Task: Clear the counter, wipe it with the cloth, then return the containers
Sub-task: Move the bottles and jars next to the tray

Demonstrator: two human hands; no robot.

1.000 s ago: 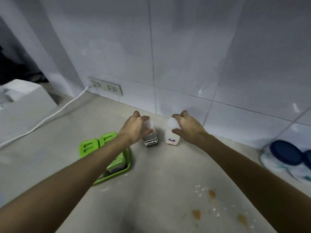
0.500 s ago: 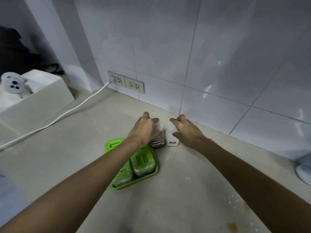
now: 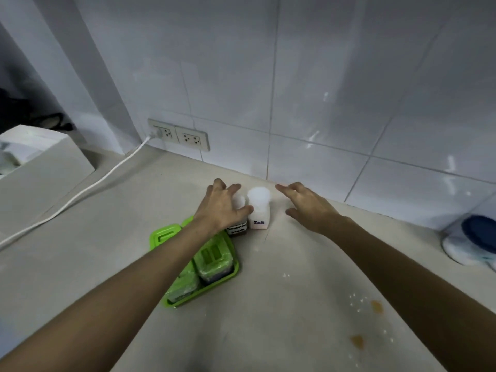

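Note:
Two small shakers stand side by side near the tiled wall. The white one labelled Salt (image 3: 259,210) stands free on the counter (image 3: 281,304). My left hand (image 3: 222,208) still wraps the darker seasoning shaker (image 3: 237,229), whose white cap shows between my fingers. My right hand (image 3: 308,208) hovers just right of the salt shaker, fingers spread, holding nothing. A green tray (image 3: 233,273) with green-lidded boxes (image 3: 213,259) lies right in front of the shakers, partly under my left forearm. Orange stains (image 3: 357,340) and white crumbs mark the counter at the right.
A white cable (image 3: 80,194) runs from the wall sockets (image 3: 178,134) across the left counter. A white appliance (image 3: 35,167) stands at far left. Blue-lidded containers (image 3: 475,240) sit at the right edge by the wall.
Both shakers were slid left and now stand beside the green tray. My right hand has let go of the salt shaker and drawn away to the right with its fingers spread.

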